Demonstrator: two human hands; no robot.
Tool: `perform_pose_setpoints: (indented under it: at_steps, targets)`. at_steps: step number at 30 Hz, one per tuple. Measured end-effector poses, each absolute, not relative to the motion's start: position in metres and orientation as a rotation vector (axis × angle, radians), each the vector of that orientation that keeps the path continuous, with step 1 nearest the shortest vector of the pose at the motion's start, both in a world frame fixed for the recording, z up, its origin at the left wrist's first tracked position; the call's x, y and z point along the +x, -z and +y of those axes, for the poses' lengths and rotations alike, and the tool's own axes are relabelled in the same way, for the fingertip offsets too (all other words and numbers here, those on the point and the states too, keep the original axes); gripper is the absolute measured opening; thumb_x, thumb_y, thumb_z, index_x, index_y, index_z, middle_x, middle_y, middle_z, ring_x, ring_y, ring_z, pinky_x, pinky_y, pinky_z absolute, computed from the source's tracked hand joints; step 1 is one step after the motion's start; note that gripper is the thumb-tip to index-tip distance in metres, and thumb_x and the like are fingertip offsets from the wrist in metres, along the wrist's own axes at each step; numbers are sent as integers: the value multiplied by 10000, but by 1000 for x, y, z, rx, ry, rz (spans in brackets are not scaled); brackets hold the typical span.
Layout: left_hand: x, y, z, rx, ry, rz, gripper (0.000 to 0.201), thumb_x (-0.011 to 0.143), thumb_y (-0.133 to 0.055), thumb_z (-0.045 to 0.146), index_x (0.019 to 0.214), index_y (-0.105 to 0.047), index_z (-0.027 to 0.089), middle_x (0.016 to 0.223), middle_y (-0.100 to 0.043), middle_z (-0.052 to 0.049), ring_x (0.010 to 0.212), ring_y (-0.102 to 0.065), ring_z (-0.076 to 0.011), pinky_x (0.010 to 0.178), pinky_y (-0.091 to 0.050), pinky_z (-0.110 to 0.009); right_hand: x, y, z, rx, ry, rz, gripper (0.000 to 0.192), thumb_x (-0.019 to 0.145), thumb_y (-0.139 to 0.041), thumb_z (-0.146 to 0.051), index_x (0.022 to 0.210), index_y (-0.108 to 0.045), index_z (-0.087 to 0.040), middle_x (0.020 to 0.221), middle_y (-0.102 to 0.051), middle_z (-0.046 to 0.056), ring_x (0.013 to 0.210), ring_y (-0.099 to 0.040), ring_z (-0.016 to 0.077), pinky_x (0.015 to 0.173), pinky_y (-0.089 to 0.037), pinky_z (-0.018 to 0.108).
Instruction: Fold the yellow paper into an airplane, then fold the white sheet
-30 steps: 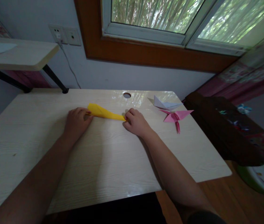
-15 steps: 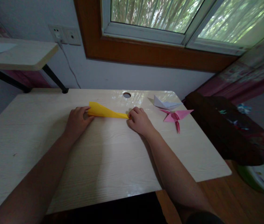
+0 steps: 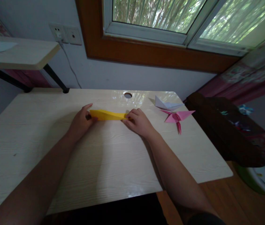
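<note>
A folded sheet of yellow paper (image 3: 109, 115) stretches between my two hands just over the desk. My left hand (image 3: 80, 120) has its left end, thumb under the near edge and the index finger raised away from it. Pinched between the thumb and fingers of my right hand (image 3: 138, 122) is the narrow right end. To the right lie a pink origami figure (image 3: 176, 117) with pointed wings and, behind it, a white folded paper piece (image 3: 166, 104). Neither hand touches these.
The pale wooden desk (image 3: 127, 156) has a round cable hole (image 3: 128, 95) at the back. A raised shelf (image 3: 22, 57) on black legs stands at the left. Beyond the desk's right edge is a dark brown piece of furniture (image 3: 223, 131) with small items on it.
The yellow paper's left end has come down and flattened from its tall, flared shape. My left index finger has lifted off it. The right hand keeps its pinch, shifted slightly.
</note>
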State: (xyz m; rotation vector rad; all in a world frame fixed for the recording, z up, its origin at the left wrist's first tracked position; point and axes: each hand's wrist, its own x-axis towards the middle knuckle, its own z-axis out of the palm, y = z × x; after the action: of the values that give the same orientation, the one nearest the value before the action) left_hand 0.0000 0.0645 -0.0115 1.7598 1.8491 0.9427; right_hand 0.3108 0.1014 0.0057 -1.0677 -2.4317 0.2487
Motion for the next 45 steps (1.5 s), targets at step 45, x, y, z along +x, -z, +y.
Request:
perform_pose_setpoints:
  at_steps: [45]
  targets:
    - [36,3,47,2675,-604,1753,379,1001,-532,352,1364,-619,289,1360,-632,-92,1439,-371,-362,1191,-99,-727,278,8,95,-1161,-252,-2470,213,1051,-468,-303,1038,-655,-202,990,-659,77,925,-554,216,835,-406,320]
